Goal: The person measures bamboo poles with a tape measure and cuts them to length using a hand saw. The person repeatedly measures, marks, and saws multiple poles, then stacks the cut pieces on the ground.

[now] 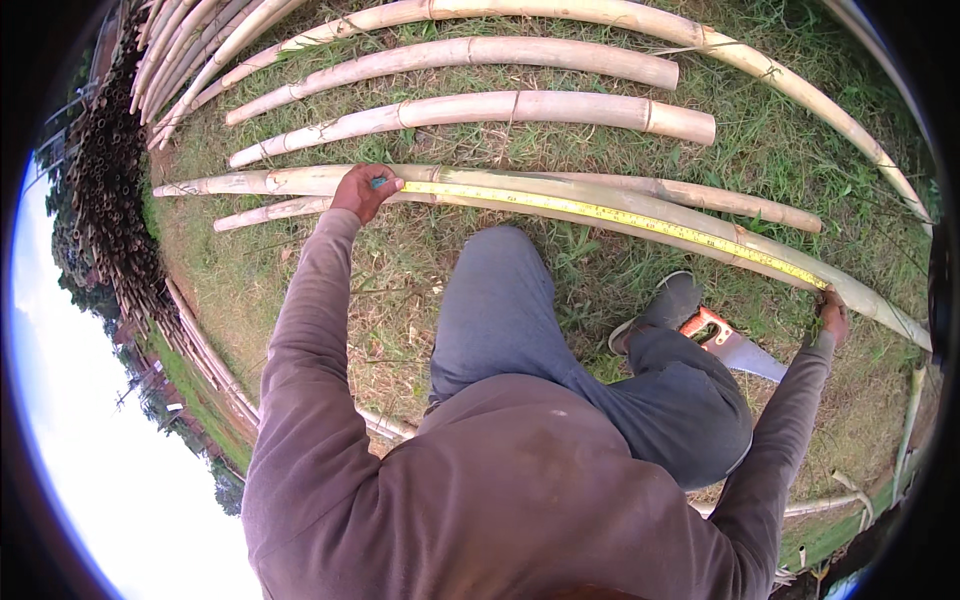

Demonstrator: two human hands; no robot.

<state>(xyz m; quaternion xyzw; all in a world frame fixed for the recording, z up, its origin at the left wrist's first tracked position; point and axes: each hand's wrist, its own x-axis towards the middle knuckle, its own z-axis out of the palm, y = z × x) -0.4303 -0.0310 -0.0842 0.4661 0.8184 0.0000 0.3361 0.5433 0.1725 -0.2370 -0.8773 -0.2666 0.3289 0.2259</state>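
A yellow tape measure (600,212) is stretched along a long bamboo pole (690,218) that lies on the grass in front of me. My left hand (366,192) is closed round the tape's left end, on top of the pole; a bit of teal shows between its fingers, too small to make out. At the far right, my right hand (832,316) pinches the other end of the tape against the pole's near side. Its fingertips are partly hidden. A handsaw (735,345) with an orange handle lies on the grass between my shoe and my right forearm.
Beyond the pole lie cut bamboo lengths (560,108), with a longer curved-looking pole (790,85) behind them. Another bamboo piece (745,203) touches or passes under the measured one. Bamboo is heaped at upper left (200,50), beside a dark stack of poles (110,200).
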